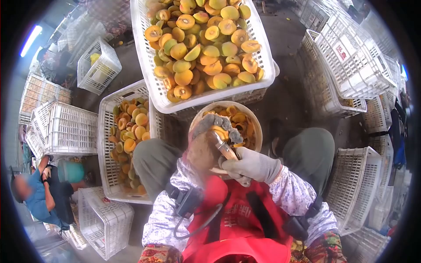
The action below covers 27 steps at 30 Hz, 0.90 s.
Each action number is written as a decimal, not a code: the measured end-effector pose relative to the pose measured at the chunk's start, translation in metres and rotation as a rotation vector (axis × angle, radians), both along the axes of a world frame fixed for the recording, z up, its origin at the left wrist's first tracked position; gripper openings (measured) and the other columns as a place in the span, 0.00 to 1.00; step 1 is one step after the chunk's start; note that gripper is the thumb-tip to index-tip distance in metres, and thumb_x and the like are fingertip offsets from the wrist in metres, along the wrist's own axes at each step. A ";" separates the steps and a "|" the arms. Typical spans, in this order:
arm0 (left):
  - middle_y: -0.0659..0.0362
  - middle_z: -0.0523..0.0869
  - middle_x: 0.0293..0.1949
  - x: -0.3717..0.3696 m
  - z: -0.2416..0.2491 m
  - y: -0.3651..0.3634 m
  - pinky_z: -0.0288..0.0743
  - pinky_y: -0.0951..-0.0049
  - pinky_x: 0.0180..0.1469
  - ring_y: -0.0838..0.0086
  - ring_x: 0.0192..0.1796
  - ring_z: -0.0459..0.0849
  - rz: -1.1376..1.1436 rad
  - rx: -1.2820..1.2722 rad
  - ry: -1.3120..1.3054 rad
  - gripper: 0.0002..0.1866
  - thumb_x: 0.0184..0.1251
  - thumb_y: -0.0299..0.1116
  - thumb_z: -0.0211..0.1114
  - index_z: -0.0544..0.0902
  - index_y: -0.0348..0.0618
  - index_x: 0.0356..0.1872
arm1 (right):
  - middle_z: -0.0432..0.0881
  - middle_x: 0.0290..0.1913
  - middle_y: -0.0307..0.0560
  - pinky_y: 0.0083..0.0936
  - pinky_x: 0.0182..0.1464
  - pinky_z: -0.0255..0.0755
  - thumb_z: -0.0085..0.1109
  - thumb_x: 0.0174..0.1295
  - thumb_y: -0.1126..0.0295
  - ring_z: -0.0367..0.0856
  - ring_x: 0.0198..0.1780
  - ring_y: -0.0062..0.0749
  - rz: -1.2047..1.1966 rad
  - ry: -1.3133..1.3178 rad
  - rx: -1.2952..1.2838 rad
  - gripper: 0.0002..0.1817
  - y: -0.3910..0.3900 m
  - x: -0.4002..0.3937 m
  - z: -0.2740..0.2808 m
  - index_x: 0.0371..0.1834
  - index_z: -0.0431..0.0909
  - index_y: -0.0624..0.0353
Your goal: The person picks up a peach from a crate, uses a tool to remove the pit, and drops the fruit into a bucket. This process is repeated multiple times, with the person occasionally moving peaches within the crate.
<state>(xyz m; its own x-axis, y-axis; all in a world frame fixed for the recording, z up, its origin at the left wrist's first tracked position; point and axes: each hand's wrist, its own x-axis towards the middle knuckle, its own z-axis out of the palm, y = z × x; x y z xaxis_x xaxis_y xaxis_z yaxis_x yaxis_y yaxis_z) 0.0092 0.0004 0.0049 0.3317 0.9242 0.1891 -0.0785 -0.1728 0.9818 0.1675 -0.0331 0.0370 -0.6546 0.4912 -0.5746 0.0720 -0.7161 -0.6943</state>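
My left hand [205, 147], in a brown and grey work glove blurred by motion, curls around a yellow-orange peach piece [220, 133]. In my grey-gloved right hand [254, 165] is a short knife [227, 151] with a wooden handle, its blade against or close beside the fruit; exact contact cannot be told. Both hands are over the near part of a round tub [258, 136] holding peach pieces [240, 117]. Beyond it, a large white crate [164, 105] is filled with halved peaches [210, 50].
Left of my knee stands another white crate [104, 144] of peaches [131, 125]. Stacked white crates line the left [72, 129] and right [351, 57]. A seated person in blue [41, 197] is at the far left. A red apron [239, 210] covers my lap.
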 end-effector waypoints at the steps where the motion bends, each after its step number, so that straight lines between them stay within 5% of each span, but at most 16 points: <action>1: 0.52 0.82 0.38 0.003 0.000 0.002 0.80 0.56 0.44 0.57 0.41 0.84 0.050 -0.344 -0.348 0.16 0.71 0.43 0.58 0.78 0.38 0.44 | 0.70 0.18 0.36 0.19 0.16 0.63 0.51 0.66 0.66 0.67 0.14 0.19 -0.001 0.000 0.005 0.09 -0.001 -0.001 0.003 0.33 0.72 0.60; 2: 0.52 0.81 0.38 0.005 0.001 0.004 0.81 0.55 0.45 0.56 0.42 0.85 0.096 -0.687 -0.692 0.18 0.72 0.44 0.57 0.78 0.35 0.43 | 0.70 0.18 0.36 0.19 0.16 0.63 0.51 0.66 0.66 0.67 0.14 0.19 0.006 -0.014 0.021 0.09 -0.002 -0.003 0.007 0.33 0.72 0.60; 6: 0.51 0.82 0.41 -0.004 -0.003 0.013 0.80 0.59 0.48 0.59 0.43 0.85 0.045 -0.491 -0.413 0.18 0.73 0.43 0.56 0.78 0.34 0.44 | 0.70 0.19 0.36 0.18 0.16 0.63 0.52 0.65 0.65 0.67 0.14 0.19 -0.057 0.152 -0.132 0.08 -0.008 -0.004 0.000 0.36 0.72 0.60; 7: 0.55 0.84 0.42 -0.002 -0.007 0.016 0.80 0.73 0.45 0.75 0.42 0.84 0.181 -0.307 -0.356 0.14 0.71 0.36 0.60 0.78 0.36 0.48 | 0.70 0.19 0.36 0.18 0.16 0.63 0.52 0.65 0.65 0.67 0.14 0.19 -0.054 0.155 -0.126 0.08 -0.007 -0.002 0.002 0.36 0.72 0.60; 8: 0.55 0.83 0.44 -0.013 0.015 0.019 0.79 0.75 0.47 0.74 0.44 0.83 0.169 -0.089 -0.044 0.12 0.71 0.34 0.60 0.79 0.35 0.47 | 0.72 0.20 0.37 0.20 0.17 0.65 0.53 0.65 0.66 0.69 0.15 0.20 -0.023 0.078 -0.017 0.09 -0.004 -0.001 0.009 0.37 0.72 0.60; 10: 0.54 0.83 0.43 -0.026 0.011 0.021 0.79 0.75 0.49 0.73 0.48 0.82 0.538 -0.271 -0.374 0.12 0.72 0.33 0.59 0.79 0.35 0.48 | 0.74 0.21 0.39 0.21 0.18 0.66 0.53 0.65 0.66 0.70 0.15 0.21 0.003 0.012 0.101 0.09 0.000 0.001 0.012 0.37 0.72 0.61; 12: 0.53 0.82 0.44 -0.072 -0.003 0.032 0.79 0.74 0.49 0.69 0.49 0.82 0.887 0.364 0.507 0.12 0.70 0.31 0.59 0.79 0.35 0.50 | 0.78 0.23 0.49 0.30 0.23 0.72 0.54 0.65 0.66 0.77 0.18 0.33 -0.034 -0.459 0.517 0.11 -0.003 0.003 -0.005 0.38 0.71 0.63; 13: 0.52 0.82 0.46 -0.107 0.009 0.035 0.79 0.73 0.49 0.68 0.50 0.82 0.827 0.470 0.531 0.13 0.68 0.29 0.60 0.80 0.36 0.50 | 0.81 0.24 0.57 0.39 0.29 0.76 0.55 0.65 0.62 0.83 0.24 0.46 -0.079 -0.654 0.852 0.14 -0.010 0.006 -0.037 0.40 0.70 0.65; 14: 0.51 0.82 0.47 -0.136 0.026 0.037 0.79 0.72 0.49 0.68 0.50 0.82 0.766 0.576 0.557 0.13 0.66 0.28 0.61 0.80 0.36 0.50 | 0.81 0.24 0.57 0.39 0.29 0.76 0.55 0.65 0.62 0.83 0.24 0.46 -0.085 -0.649 0.851 0.14 -0.012 0.011 -0.042 0.40 0.70 0.65; 15: 0.51 0.82 0.47 -0.147 0.048 0.036 0.79 0.72 0.49 0.68 0.50 0.82 0.762 0.581 0.565 0.13 0.66 0.28 0.61 0.80 0.36 0.50 | 0.81 0.24 0.57 0.41 0.30 0.76 0.55 0.65 0.60 0.83 0.26 0.50 0.003 -0.856 0.928 0.16 -0.014 0.013 -0.046 0.40 0.70 0.65; 17: 0.50 0.83 0.48 -0.159 0.090 0.032 0.77 0.66 0.53 0.61 0.50 0.82 0.709 -0.032 0.417 0.15 0.60 0.28 0.64 0.82 0.37 0.49 | 0.83 0.25 0.55 0.43 0.32 0.77 0.54 0.65 0.58 0.84 0.29 0.51 0.131 -1.106 0.964 0.17 -0.014 0.009 -0.040 0.40 0.70 0.63; 18: 0.50 0.83 0.48 -0.160 0.094 0.034 0.77 0.66 0.53 0.61 0.50 0.82 0.715 -0.027 0.427 0.15 0.60 0.28 0.64 0.82 0.37 0.49 | 0.83 0.25 0.55 0.43 0.32 0.77 0.54 0.65 0.58 0.84 0.29 0.51 0.128 -1.095 0.968 0.17 -0.014 0.006 -0.039 0.40 0.70 0.63; 20: 0.50 0.85 0.46 -0.151 0.098 0.045 0.73 0.61 0.58 0.58 0.50 0.82 0.705 0.619 1.260 0.16 0.60 0.33 0.66 0.82 0.38 0.49 | 0.82 0.23 0.55 0.44 0.31 0.77 0.55 0.64 0.60 0.84 0.27 0.52 0.106 -1.071 1.024 0.15 -0.016 0.005 -0.039 0.39 0.70 0.62; 23: 0.46 0.85 0.49 -0.091 0.092 0.086 0.70 0.62 0.62 0.55 0.54 0.82 0.458 0.203 1.136 0.25 0.61 0.46 0.64 0.80 0.38 0.54 | 0.80 0.20 0.54 0.43 0.26 0.76 0.57 0.63 0.62 0.83 0.24 0.50 -0.037 -0.996 1.187 0.12 -0.018 0.002 -0.041 0.38 0.70 0.59; 25: 0.45 0.83 0.53 -0.059 0.069 0.121 0.71 0.61 0.62 0.53 0.58 0.80 0.445 0.010 1.349 0.33 0.58 0.54 0.64 0.77 0.38 0.58 | 0.80 0.19 0.53 0.43 0.25 0.75 0.58 0.62 0.63 0.82 0.23 0.49 -0.122 -0.966 1.253 0.11 -0.018 0.003 -0.039 0.37 0.69 0.58; 27: 0.43 0.85 0.47 -0.036 0.059 0.144 0.74 0.62 0.58 0.52 0.53 0.83 0.441 -0.054 1.386 0.35 0.54 0.50 0.70 0.76 0.37 0.58 | 0.79 0.18 0.52 0.43 0.23 0.75 0.58 0.61 0.63 0.82 0.22 0.48 -0.187 -0.965 1.210 0.11 -0.017 0.006 -0.030 0.37 0.69 0.56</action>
